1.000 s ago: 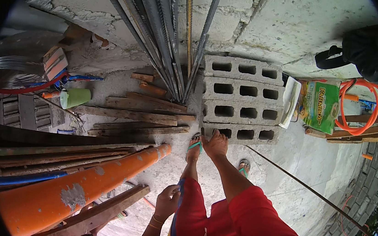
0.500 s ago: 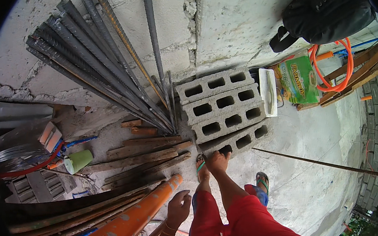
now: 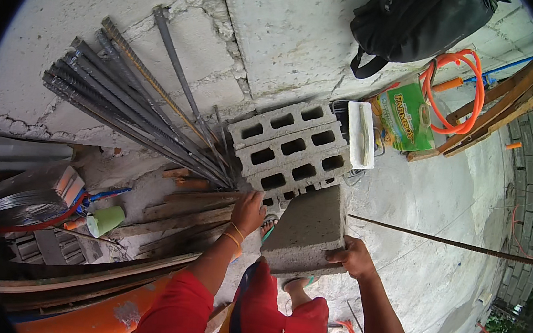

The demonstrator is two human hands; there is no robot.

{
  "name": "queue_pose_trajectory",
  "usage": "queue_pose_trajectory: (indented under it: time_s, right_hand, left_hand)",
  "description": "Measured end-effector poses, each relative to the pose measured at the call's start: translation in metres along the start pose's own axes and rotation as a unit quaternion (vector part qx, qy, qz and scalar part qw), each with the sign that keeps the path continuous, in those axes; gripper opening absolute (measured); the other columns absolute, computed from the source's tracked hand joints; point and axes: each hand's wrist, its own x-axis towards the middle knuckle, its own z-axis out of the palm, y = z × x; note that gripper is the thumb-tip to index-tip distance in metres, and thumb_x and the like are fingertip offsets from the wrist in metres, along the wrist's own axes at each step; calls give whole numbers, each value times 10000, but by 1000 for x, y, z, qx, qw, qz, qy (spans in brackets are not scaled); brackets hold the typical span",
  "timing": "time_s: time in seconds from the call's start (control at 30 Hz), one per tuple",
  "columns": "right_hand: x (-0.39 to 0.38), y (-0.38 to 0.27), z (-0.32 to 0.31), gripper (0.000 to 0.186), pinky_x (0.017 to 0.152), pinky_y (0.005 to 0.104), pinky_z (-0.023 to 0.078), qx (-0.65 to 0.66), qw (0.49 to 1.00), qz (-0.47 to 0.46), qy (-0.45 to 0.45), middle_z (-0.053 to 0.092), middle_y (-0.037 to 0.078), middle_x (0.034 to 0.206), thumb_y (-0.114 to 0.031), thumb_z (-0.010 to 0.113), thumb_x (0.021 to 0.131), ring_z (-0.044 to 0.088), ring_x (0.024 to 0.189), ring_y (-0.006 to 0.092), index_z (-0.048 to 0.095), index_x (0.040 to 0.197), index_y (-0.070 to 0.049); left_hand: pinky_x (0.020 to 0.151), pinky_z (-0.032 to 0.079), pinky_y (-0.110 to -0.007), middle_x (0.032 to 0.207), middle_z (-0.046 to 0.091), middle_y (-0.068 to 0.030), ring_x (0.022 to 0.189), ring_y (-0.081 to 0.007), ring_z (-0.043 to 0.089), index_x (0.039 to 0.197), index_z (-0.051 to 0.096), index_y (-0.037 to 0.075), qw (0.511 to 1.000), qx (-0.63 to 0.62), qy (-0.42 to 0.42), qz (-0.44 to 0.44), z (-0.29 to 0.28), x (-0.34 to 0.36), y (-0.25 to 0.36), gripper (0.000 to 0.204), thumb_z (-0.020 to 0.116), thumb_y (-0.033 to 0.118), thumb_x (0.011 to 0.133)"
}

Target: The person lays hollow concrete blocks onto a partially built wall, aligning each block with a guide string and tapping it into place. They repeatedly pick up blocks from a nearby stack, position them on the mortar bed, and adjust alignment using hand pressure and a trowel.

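My right hand (image 3: 351, 257) grips the near right end of a grey hollow concrete block (image 3: 302, 232), lifted in front of my legs and tilted. My left hand (image 3: 249, 211) is just off the block's far left side, fingers loosely bent, with nothing visible in it. Beyond them, a stack of hollow blocks (image 3: 288, 146) rests against the cracked wall (image 3: 253, 41). One of my sandalled feet shows in the gap between my left hand and the held block.
Rebar bundle (image 3: 135, 120) leans left of the stack; wooden planks (image 3: 177, 209), an orange pipe (image 3: 95, 314) and a green cup (image 3: 105, 220) lie left. Right are a white tray (image 3: 362, 134), green sack (image 3: 402, 116), orange hose (image 3: 474, 110), black bag (image 3: 418, 20) and a long rebar (image 3: 441, 239).
The nearest block has come off the stack toward me and turned, in my right hand. My left hand has risen from low beside my leg to near the block.
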Motion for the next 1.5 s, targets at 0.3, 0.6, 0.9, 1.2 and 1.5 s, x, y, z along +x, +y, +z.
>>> queue_pose_trajectory:
  time_s: [0.3, 0.6, 0.9, 1.2, 1.5]
  right_hand:
    - [-176, 95, 14, 544, 978, 358, 552, 367, 912, 126, 131, 759, 152, 1180, 138, 716, 719, 723, 1046, 228, 692, 1259, 75]
    - [-293, 211, 40, 473, 952, 411, 583, 463, 771, 141, 415, 746, 154, 1112, 62, 609, 775, 731, 986, 293, 660, 1245, 51]
    - [-418, 378, 31, 554, 882, 531, 577, 608, 619, 115, 484, 703, 124, 1150, -147, 635, 756, 702, 992, 358, 622, 1301, -50]
    - [-495, 475, 29, 516, 997, 639, 415, 760, 437, 112, 467, 615, 112, 1321, -228, 647, 804, 546, 1231, 390, 593, 1314, -169]
    - [-488, 549, -39, 398, 1107, 707, 313, 832, 317, 54, 452, 587, 108, 1397, -189, 637, 866, 495, 1316, 386, 592, 1262, -190]
  left_hand:
    - [1213, 310, -543, 1209, 709, -175, 1226, -332, 626, 1381, 512, 16, 924, 290, -205, 144, 86, 74, -36, 493, 661, 167, 936]
    - [1238, 248, -522, 1021, 750, -151, 1186, -319, 633, 1278, 550, 15, 892, 365, -251, 89, 92, 83, -6, 394, 676, 69, 909]
    - [1229, 239, -539, 1064, 773, -178, 1106, -373, 702, 1233, 627, -1, 879, 396, -250, 89, 62, 47, 124, 448, 730, 166, 830]
    - [1213, 315, -541, 1328, 708, -231, 1286, -356, 658, 1301, 691, -2, 746, 528, -405, 37, -6, 20, 328, 708, 791, 392, 721]
    - [1245, 289, -515, 1449, 627, -257, 1426, -375, 541, 1422, 593, -45, 759, 485, -429, -66, -29, -189, 319, 960, 849, 520, 689]
